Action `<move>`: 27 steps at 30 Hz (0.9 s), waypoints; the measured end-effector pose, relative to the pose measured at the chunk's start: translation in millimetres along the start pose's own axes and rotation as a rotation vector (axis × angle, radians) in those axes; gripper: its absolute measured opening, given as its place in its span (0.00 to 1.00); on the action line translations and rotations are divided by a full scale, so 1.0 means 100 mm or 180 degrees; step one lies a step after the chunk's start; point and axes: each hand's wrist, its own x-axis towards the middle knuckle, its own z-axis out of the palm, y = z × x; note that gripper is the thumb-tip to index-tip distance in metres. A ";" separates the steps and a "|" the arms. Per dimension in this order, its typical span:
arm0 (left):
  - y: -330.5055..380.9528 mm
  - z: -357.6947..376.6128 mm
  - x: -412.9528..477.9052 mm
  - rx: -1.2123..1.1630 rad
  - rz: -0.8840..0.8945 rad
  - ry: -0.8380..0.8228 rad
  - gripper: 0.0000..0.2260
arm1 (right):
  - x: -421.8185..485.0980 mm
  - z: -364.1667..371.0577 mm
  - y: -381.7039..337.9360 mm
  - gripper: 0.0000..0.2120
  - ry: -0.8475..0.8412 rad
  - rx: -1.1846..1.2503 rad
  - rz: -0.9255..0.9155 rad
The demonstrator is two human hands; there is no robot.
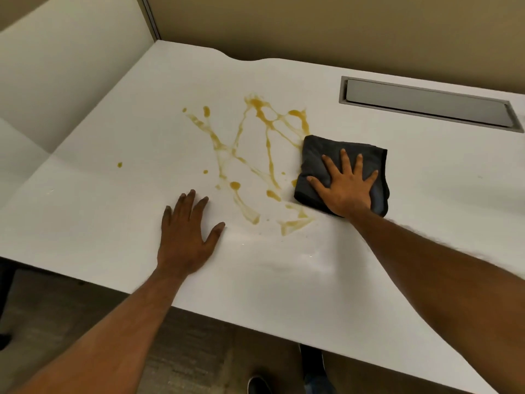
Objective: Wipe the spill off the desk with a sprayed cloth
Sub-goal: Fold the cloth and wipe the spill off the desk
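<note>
A yellow-brown spill (250,155) runs in streaks and drops across the middle of the white desk (113,194). A folded dark grey cloth (318,155) lies flat at the spill's right edge, touching the streaks. My right hand (346,186) presses on the cloth with fingers spread. My left hand (187,237) rests flat on the bare desk just left of the spill's near end, fingers apart, holding nothing.
A grey metal cable-tray lid (426,103) is set into the desk at the back right. A white partition (71,66) stands along the left, a beige wall (312,29) behind. The desk's front edge is near my forearms; floor and a shoe (258,385) show below.
</note>
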 end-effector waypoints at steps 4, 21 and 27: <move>-0.03 0.01 0.00 0.0129 -0.0052 -0.0151 0.37 | -0.28 0.12 -0.02 0.38 0.0089 -0.0152 -0.0244; -0.17 -0.01 0.32 0.0166 -0.0019 -0.0067 0.36 | -0.13 0.08 -0.26 0.33 0.0009 0.0103 -0.0335; -0.18 0.01 0.31 0.0112 -0.0056 -0.0028 0.34 | -0.26 0.16 -0.71 0.41 -0.0198 -0.0217 -0.1138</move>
